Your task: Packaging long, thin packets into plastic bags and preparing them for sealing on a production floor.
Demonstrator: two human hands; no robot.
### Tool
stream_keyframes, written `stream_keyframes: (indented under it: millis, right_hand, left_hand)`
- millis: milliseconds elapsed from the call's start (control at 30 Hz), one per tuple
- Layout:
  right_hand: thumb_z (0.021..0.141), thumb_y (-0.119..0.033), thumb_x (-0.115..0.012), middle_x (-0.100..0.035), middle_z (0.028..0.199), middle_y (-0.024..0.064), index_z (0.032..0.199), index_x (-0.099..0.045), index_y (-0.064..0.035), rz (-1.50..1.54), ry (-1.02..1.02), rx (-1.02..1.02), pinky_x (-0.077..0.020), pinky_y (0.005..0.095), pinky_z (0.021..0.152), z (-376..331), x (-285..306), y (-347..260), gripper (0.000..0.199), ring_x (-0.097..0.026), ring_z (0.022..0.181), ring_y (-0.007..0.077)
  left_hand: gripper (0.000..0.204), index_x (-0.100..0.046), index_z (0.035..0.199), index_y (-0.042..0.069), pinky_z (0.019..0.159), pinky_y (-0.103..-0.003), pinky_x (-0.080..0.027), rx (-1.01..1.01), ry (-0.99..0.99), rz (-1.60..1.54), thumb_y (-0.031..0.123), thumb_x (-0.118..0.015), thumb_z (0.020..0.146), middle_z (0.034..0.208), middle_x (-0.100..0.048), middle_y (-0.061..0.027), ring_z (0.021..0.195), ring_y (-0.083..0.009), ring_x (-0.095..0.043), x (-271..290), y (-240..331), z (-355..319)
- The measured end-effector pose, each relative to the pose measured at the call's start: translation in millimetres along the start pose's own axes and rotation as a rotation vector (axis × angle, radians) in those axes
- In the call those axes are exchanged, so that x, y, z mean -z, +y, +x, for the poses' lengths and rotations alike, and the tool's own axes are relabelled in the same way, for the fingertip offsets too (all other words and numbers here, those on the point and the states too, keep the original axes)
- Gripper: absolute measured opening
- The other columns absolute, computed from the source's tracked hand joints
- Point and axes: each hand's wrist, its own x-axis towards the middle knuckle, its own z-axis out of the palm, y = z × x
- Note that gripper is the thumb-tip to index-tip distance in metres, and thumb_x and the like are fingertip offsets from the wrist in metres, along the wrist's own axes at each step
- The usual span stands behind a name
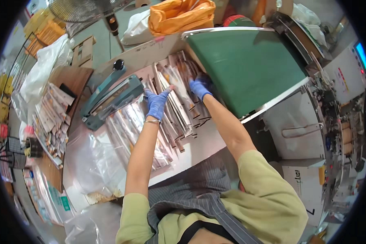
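Blue gloving is worn on both hands. The left hand is laid over the row of slim, pale-and-brown, clear-wrapped packets on the pale, flat tabletop; its fingers are spread wide, thumb stretched rightward, no closed grip seen. The right hand is set at the row's far right end; its fingers are blurred and shadowed, so whether anything is gripped cannot be told.

Main risk, as judged: slipping. The wrapping looks slick and the packets are stacked unevenly, so the row could be fanned out if pushed from one side only. Mixing is also possible, since the flatter, glossy plastic-wrapped row is set just beside, partly under the left forearm, and could be dragged.

Edges: movement is bounded leftward by the teal-grey metal lever device, rightward by the metal-rimmed green belt, and at the far side by a low, pale board wall. Most room is offered toward the front, though packets could be pushed over that edge. Crumpled clear plastic bags at front left could be snagged.
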Motion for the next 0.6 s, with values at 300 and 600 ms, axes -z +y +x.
stream_keyframes:
  millis: [300,600]
  right_hand:
    - [0.079,-0.031,-0.062,-0.059,0.102,0.0072,0.112,-0.052,-0.0008,0.957,-0.735,0.007,-0.043,0.0268,0.084,-81.9,-42.3,-14.3,0.045,-0.055,0.095,0.0135]
    - [0.052,-0.025,-0.08,-0.055,0.1,0.0063,0.116,-0.044,-0.003,0.945,-0.457,0.741,-0.0451,0.0312,0.08,-130.5,62.1,-83.4,0.077,-0.054,0.09,0.0168]
  left_hand:
    - [0.086,-0.029,0.126,-0.001,0.082,-0.03,-0.046,0.046,-0.527,-0.706,0.014,-0.08,0.058,0.11,-0.051,-0.0102,0.094,-0.0174,-0.054,62.3,-19.4,-25.8]
    - [0.119,-0.015,0.135,0.003,0.098,-0.036,-0.032,-0.892,-0.464,-0.367,0.028,-0.087,0.044,0.131,-0.033,-0.0102,0.119,-0.0218,-0.036,122.2,84.4,-78.8]
